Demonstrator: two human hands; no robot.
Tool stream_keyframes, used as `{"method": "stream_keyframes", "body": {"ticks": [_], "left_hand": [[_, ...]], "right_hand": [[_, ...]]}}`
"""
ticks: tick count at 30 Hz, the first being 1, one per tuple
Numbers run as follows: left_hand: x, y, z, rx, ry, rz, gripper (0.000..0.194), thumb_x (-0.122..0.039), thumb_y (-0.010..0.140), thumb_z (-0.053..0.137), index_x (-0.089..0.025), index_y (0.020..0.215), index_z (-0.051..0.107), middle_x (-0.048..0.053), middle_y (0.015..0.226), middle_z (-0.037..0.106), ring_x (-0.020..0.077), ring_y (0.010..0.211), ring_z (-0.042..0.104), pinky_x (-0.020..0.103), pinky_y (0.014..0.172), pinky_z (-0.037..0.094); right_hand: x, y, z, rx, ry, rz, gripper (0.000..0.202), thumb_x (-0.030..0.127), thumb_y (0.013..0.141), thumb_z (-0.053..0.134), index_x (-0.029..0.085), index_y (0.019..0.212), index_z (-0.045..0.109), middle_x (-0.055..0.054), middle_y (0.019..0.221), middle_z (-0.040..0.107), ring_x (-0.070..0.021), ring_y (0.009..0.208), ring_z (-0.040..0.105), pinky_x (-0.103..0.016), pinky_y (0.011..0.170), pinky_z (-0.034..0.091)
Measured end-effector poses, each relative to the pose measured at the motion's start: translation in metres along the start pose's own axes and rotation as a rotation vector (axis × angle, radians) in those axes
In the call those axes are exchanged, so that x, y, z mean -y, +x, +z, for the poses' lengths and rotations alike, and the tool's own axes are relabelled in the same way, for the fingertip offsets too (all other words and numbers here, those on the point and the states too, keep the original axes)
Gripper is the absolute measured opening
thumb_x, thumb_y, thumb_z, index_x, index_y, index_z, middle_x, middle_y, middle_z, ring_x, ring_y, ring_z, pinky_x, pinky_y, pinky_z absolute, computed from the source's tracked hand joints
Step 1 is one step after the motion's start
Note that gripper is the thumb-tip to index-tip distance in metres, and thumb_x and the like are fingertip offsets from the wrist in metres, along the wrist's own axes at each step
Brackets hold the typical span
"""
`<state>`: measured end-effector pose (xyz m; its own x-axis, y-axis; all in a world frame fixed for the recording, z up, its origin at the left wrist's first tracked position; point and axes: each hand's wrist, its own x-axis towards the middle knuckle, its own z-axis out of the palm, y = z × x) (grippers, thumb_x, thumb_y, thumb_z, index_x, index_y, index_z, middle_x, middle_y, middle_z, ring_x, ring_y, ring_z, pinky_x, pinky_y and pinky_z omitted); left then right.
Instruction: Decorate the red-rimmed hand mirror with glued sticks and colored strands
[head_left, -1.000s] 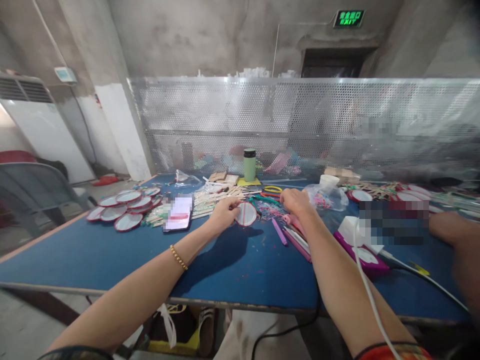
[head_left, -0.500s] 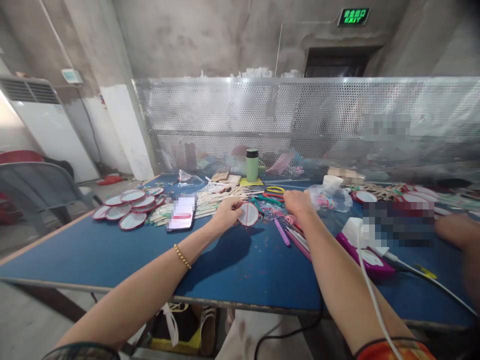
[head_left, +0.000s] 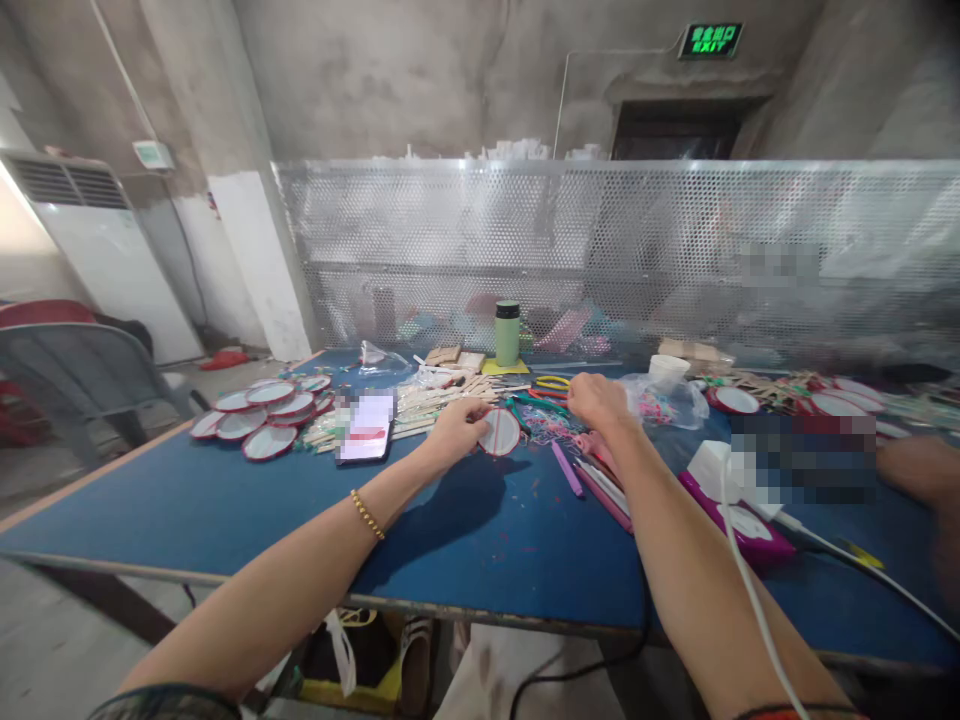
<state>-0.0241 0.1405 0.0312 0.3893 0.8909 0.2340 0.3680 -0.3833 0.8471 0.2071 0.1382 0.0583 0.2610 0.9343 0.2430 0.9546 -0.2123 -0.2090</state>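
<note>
My left hand (head_left: 463,428) pinches the edge of a small round white disc with a red rim (head_left: 500,432), held just above the table. A line runs down the middle of its face. My right hand (head_left: 598,402) is curled beside the pile of coloured threads (head_left: 551,420) and tools; its fingertips are hidden, so what it grips cannot be made out. Yellow-handled pliers (head_left: 553,382) lie just left of it. A purple pen-like tool (head_left: 567,468) lies nearer me.
Several red-rimmed discs (head_left: 270,441) are piled at left, next to a phone (head_left: 366,427) and wooden sticks (head_left: 427,400). A green bottle (head_left: 507,335) stands at the back. A magenta device (head_left: 739,525) with a white cable sits at right, near another person's hand (head_left: 911,468).
The camera view has shifted slightly. My left hand keeps its hold on the disc, and my right hand stays beside the threads with little visible movement.
</note>
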Motion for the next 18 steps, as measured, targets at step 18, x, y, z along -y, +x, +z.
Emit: {"method": "stream_keyframes", "body": {"ticks": [18], "left_hand": [[-0.014,0.001,-0.016,0.1,-0.805,-0.125,0.014,-0.015,0.057,0.07,-0.012,0.069,0.065,0.0,0.056,0.057,0.0092,0.047,0.049,0.021,0.045,0.035]], "right_hand": [[0.047,-0.034,0.006,0.174,1.044,-0.279,0.01,0.02,0.067,0.071,0.017,0.066,0.062,0.002,0.051,0.061,-0.0103,0.043,0.055,-0.021,0.042,0.04]]}}
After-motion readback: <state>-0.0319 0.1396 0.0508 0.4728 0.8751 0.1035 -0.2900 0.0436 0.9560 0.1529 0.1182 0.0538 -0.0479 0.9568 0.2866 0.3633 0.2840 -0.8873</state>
